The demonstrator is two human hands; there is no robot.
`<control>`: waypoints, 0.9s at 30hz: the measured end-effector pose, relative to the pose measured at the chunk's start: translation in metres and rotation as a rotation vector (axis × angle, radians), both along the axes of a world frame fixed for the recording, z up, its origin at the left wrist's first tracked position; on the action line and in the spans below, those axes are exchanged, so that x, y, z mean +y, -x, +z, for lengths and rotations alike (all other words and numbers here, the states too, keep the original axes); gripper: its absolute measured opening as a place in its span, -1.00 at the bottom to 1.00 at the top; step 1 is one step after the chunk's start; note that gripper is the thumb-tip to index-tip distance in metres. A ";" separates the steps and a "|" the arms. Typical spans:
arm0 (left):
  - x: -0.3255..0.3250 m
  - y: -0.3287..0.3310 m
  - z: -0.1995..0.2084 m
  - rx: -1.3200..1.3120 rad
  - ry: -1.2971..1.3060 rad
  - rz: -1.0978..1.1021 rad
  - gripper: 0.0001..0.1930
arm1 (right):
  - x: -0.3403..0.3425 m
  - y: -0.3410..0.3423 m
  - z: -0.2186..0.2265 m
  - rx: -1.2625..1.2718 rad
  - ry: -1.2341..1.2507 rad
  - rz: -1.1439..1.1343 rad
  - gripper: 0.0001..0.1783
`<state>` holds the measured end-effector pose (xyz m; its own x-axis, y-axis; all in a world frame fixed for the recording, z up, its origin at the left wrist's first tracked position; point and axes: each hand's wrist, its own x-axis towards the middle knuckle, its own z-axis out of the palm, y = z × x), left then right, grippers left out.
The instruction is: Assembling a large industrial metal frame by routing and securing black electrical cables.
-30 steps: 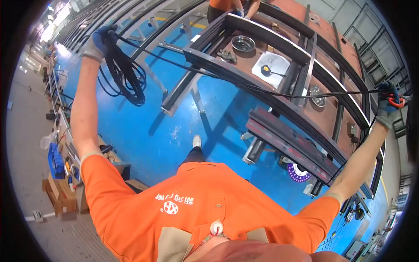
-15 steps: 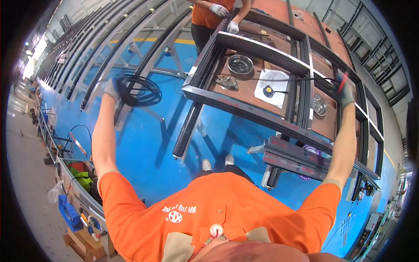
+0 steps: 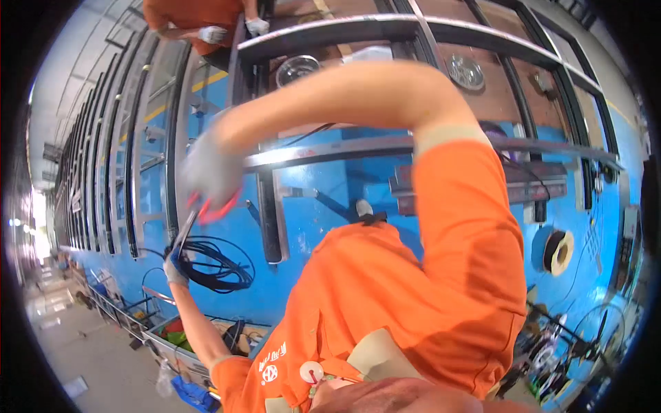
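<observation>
My left hand [image 3: 175, 270], in a grey glove, is closed on a loose coil of black cord [image 3: 219, 265] that hangs over the blue floor at the left. My right arm crosses in front of me, and its gloved right hand [image 3: 212, 172] is just above the left one, smeared by motion. It grips a red-handled tool [image 3: 222, 208] that looks like scissors, though blur hides its exact kind. The tool's grey metal part points down to the coil, close to my left fingers; whether it touches the cord I cannot tell.
A dark metal frame [image 3: 330, 31] spans the far side, with metal bowls [image 3: 298, 69] inside it. A co-worker's gloved hand [image 3: 257, 27] is by its left end. Long black-topped rails [image 3: 171, 138] stand at the left. A cable reel [image 3: 558, 252] lies at the right.
My right hand has swung from the frame at the far right across to my left hand, with the red-handled tool. My left hand and the coil are lower in view, which has turned.
</observation>
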<state>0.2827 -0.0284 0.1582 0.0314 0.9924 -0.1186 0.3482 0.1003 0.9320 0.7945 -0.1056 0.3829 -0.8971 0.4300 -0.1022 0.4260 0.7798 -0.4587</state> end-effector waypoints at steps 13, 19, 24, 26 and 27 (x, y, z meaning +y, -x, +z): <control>-0.080 0.055 -0.086 -0.151 0.680 0.332 -0.84 | 0.035 0.158 0.046 -0.110 -0.226 -0.015 -0.69; -0.103 0.032 -0.120 -0.146 0.579 0.314 -0.85 | 0.049 0.198 0.065 -0.073 -0.396 0.077 -0.68; -0.102 -0.007 -0.133 -0.084 0.508 0.279 -0.86 | 0.051 0.203 0.092 -0.006 -0.510 0.114 -0.66; -0.105 -0.034 -0.142 -0.058 0.510 0.265 -0.86 | 0.054 0.205 0.093 0.017 -0.525 0.130 -0.65; -0.107 -0.048 -0.148 -0.040 0.520 0.251 -0.86 | 0.056 0.189 0.063 -0.048 -0.466 -0.037 -0.69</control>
<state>0.3303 -0.1354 0.0106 -0.1831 0.7819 -0.5959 0.2201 0.6233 0.7503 0.6051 -0.0496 0.4462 -0.8791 0.4717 0.0680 0.4698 0.8818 -0.0424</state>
